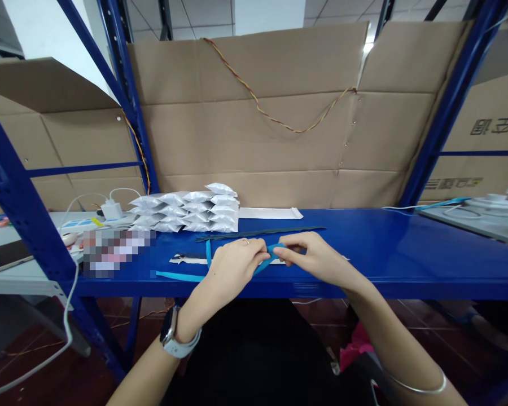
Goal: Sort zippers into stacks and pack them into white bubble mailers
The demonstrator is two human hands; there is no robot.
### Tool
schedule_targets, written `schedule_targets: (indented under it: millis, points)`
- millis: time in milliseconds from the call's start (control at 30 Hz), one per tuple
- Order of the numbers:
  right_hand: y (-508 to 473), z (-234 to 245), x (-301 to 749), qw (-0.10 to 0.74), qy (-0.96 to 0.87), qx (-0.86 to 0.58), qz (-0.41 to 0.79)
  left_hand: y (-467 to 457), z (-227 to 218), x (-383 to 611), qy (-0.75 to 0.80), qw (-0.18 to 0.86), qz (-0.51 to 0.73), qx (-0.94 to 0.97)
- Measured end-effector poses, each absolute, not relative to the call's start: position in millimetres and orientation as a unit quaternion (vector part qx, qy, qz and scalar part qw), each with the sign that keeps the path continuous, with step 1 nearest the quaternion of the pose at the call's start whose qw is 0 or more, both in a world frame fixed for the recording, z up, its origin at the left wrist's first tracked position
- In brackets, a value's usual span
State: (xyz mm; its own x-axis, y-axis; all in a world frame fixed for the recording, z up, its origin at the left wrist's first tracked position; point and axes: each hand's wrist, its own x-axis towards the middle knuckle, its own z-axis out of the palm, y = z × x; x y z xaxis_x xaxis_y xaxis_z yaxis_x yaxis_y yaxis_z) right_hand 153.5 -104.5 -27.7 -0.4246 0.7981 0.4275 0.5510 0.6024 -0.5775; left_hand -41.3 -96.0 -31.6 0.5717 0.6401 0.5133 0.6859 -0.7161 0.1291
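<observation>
A bright blue fabric strip [182,276], which looks like a zipper tape, runs between my two hands above the front edge of the blue table. My left hand [237,265] pinches it, fingers closed, and loose lengths trail out to the left. Close by, my right hand [309,255] grips the other part of the strip between thumb and fingertips. Behind the hands lies a long dark strip [262,232], zipper-like too. A white and dark strip [190,259] is partly hidden under my hands.
Stacked white packets [186,211] stand at the back left, beside a flat white strip [271,213]. The blue table [406,248] extends right. Blue shelf posts [452,107] flank a cardboard wall [254,135]. A phone [12,255] and a charger [111,210] are at left.
</observation>
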Motion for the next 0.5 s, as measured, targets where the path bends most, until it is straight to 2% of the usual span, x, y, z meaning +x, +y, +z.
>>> schedule_targets:
  millis: [133,400,500]
  points:
    - [-104,-22,163,0.367,-0.817,-0.420,0.147,-91,-22,-54,-0.391,0.067,-0.251,-0.883]
    - [-97,-13,234,0.490,-0.711,-0.490,0.114,-63,-1,-127,-0.485,0.109,-0.266,-0.826]
    - [-96,-13,257,0.506,-0.685,-0.514,0.104,-57,6,-153,-0.503,0.110,-0.272,-0.813]
